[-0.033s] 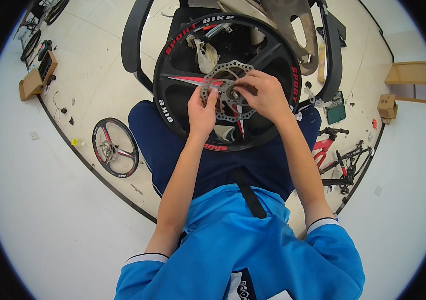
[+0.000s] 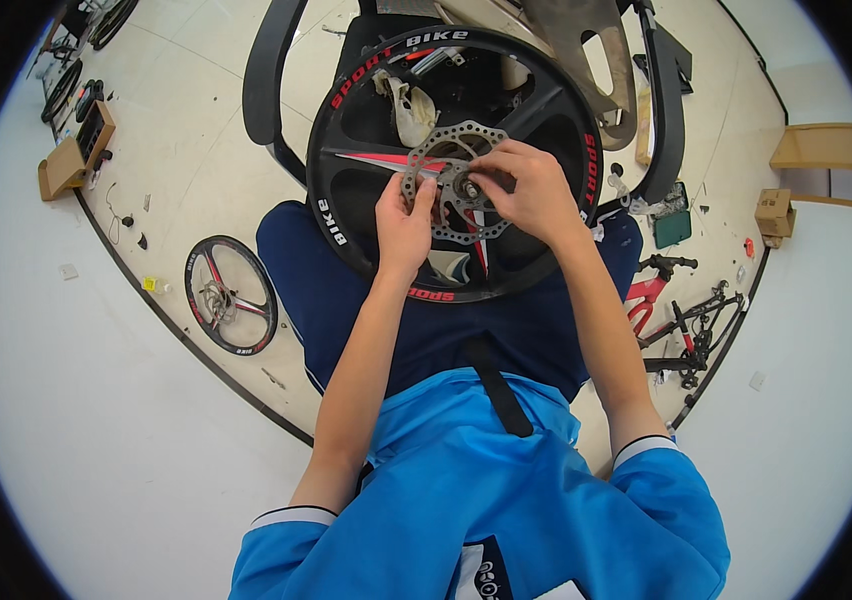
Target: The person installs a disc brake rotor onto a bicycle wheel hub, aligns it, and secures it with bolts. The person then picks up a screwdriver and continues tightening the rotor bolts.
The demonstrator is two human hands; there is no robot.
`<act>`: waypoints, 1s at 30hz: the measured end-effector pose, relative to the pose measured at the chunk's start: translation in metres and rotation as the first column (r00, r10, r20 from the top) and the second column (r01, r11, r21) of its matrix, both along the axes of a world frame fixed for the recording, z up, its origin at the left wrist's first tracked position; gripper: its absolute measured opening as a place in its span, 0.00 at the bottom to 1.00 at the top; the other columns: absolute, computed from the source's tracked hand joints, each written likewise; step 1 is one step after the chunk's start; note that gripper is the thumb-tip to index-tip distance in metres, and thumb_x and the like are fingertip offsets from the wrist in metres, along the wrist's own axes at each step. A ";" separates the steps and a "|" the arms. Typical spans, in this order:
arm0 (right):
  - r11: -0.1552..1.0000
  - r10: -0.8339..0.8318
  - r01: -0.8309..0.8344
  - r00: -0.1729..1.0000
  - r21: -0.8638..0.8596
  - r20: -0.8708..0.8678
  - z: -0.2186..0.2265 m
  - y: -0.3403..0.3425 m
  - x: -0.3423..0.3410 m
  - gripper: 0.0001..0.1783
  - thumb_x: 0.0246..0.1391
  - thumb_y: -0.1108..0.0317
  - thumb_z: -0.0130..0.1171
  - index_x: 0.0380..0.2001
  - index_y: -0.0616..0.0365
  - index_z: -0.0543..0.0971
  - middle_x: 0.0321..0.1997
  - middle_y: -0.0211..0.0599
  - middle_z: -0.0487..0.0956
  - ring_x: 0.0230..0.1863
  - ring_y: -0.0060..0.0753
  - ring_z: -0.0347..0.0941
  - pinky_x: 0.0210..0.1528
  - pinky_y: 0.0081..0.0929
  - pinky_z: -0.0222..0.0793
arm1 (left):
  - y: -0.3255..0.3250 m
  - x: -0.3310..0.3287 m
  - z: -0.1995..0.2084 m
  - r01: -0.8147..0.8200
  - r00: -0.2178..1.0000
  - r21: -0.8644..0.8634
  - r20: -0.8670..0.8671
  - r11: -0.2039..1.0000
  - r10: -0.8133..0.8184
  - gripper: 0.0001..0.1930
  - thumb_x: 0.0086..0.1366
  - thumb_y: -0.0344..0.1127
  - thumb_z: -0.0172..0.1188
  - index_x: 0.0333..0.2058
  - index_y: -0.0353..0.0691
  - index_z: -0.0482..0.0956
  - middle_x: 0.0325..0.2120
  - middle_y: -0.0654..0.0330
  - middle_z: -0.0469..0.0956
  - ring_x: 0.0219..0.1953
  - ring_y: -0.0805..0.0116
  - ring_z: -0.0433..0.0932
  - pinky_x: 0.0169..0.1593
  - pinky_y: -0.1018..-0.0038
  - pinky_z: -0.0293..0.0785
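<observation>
Black wheel, face up across thighs, far side between chair armrests. Silver rotor at wheel centre, around hub.

Left hand at rotor's left edge: thumb on top, fingers curled below, grasping rotor. Right hand over hub from the right, thumb and index bent close together; cannot tell whether pinching a small part or only touching, too small and partly covered.

Versus earlier frame: practically identical. Same left grasp, same right fingertip spot, rotor and wheel in same place, no visible turn.

Off-white scrap showing in wheel opening, just beyond rotor. On floor to left, near knee: second wheel, similar, with red spokes. To right: green case, red bike frame, carton farther out.
</observation>
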State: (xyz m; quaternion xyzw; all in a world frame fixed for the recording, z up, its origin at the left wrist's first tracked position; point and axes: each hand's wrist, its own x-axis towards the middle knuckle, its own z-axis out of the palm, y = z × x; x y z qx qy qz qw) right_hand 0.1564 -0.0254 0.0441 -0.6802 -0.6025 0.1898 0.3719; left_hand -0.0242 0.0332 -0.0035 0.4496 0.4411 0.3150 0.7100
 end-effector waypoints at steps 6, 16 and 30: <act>0.997 -0.025 0.020 0.997 0.073 0.071 -0.002 -0.001 -0.001 0.07 0.50 0.71 0.70 0.33 0.60 0.84 0.30 0.35 0.79 0.28 0.37 0.78 0.32 0.30 0.73 | 0.000 -0.001 0.000 -0.001 1.000 -0.014 0.008 1.000 0.001 0.05 0.74 0.33 0.56 0.40 0.38 0.75 0.28 0.64 0.79 0.27 0.78 0.78 0.31 0.81 0.70; 0.990 -0.124 0.108 0.974 0.089 0.188 -0.002 -0.003 -0.006 0.13 0.48 0.64 0.73 0.27 0.61 0.81 0.27 0.34 0.77 0.26 0.37 0.78 0.29 0.29 0.73 | 0.001 0.000 0.000 0.002 1.000 0.003 -0.002 1.000 -0.002 0.05 0.73 0.33 0.56 0.39 0.38 0.75 0.29 0.64 0.79 0.27 0.77 0.78 0.31 0.81 0.70; 0.994 -0.071 0.057 0.987 0.098 0.144 -0.001 -0.012 -0.007 0.06 0.51 0.72 0.69 0.34 0.59 0.85 0.33 0.36 0.81 0.31 0.41 0.80 0.34 0.31 0.76 | 0.001 -0.001 0.000 0.006 1.000 -0.007 -0.001 1.000 -0.006 0.06 0.73 0.34 0.57 0.41 0.38 0.75 0.29 0.64 0.79 0.27 0.77 0.78 0.32 0.81 0.71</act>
